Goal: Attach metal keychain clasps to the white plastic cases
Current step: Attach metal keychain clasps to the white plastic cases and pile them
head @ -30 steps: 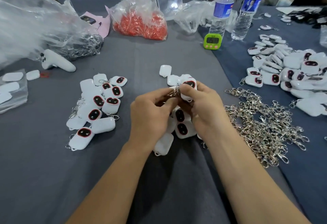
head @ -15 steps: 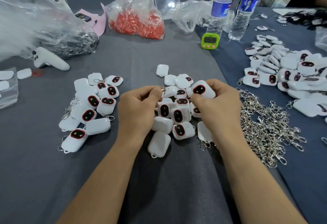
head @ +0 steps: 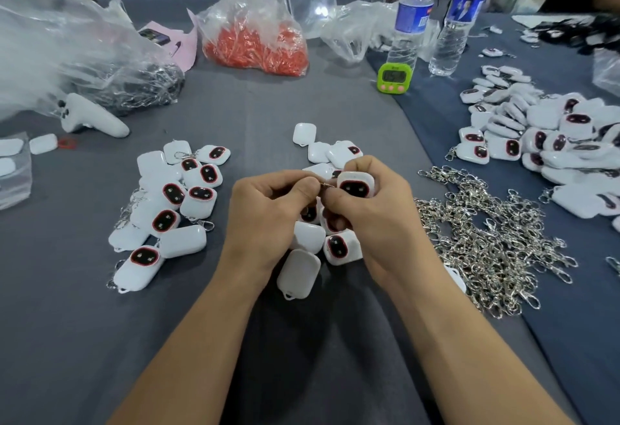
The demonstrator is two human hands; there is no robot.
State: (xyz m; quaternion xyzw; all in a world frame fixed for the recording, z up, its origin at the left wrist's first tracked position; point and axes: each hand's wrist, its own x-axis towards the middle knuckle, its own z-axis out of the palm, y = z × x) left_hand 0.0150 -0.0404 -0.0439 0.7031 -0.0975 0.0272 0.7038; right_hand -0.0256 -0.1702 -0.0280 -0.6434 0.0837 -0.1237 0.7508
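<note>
My right hand grips a white plastic case with a black, red-rimmed oval on its face. My left hand pinches a small metal clasp right at the case's left edge, fingertips of both hands meeting there. Under my hands lies a small pile of loose white cases. A heap of silver keychain clasps spreads out to the right. On the left is a group of cases with clasps on them.
A big pile of white cases fills the far right. At the back stand two water bottles, a green timer, a bag of red parts and a clear bag of metal parts. A white controller lies left.
My hands drew apart half a second ago and have come back together. The case in my right hand has moved left to meet the clasp in my left fingers.
</note>
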